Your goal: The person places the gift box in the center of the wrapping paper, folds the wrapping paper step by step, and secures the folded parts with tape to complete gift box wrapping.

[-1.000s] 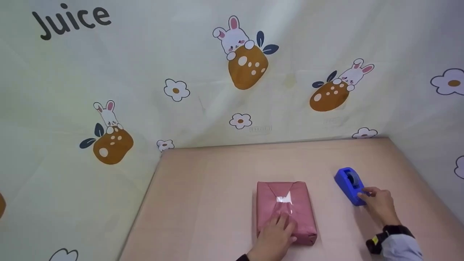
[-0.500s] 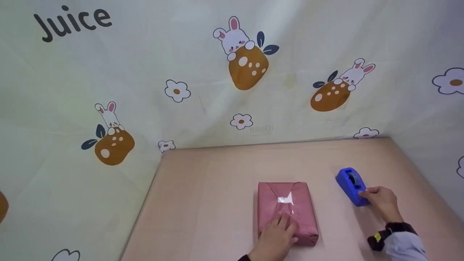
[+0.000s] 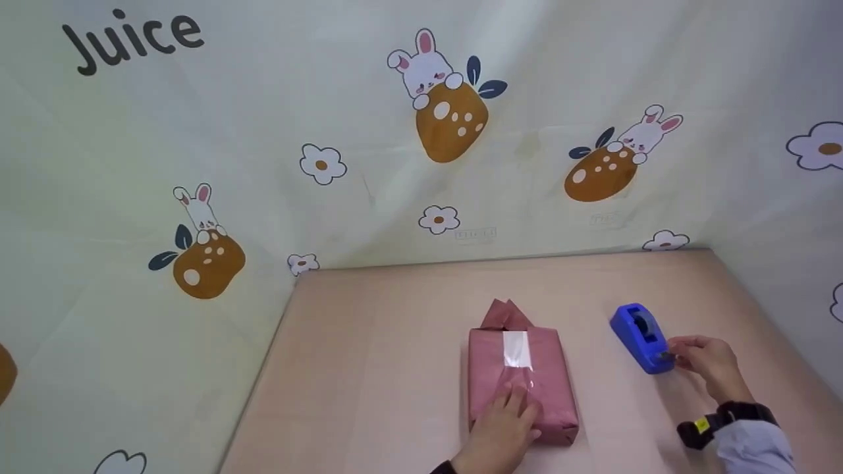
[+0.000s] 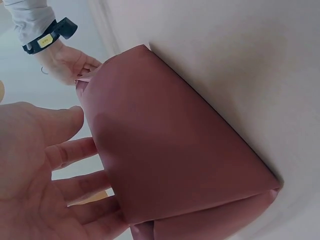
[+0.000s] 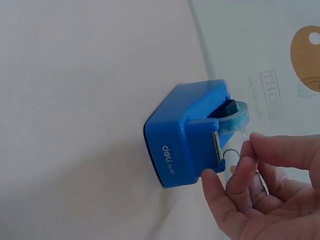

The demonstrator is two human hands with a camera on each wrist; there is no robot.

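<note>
Pink parcel (image 3: 523,385) lying mid-bench (image 3: 395,342), your left hand (image 3: 500,431) pressing it with flat fingers, your right hand (image 3: 708,365) pinching tape at the blue dispenser (image 3: 640,337), open bench left.

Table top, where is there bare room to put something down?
The table is bare to the left of the pink parcel, out to its left edge, and along the back by the wall. The strip between parcel and blue tape dispenser is narrower, with the right hand working at the dispenser.

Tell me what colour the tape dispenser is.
Blue; the tape dispenser shows best in the right wrist view.
</note>
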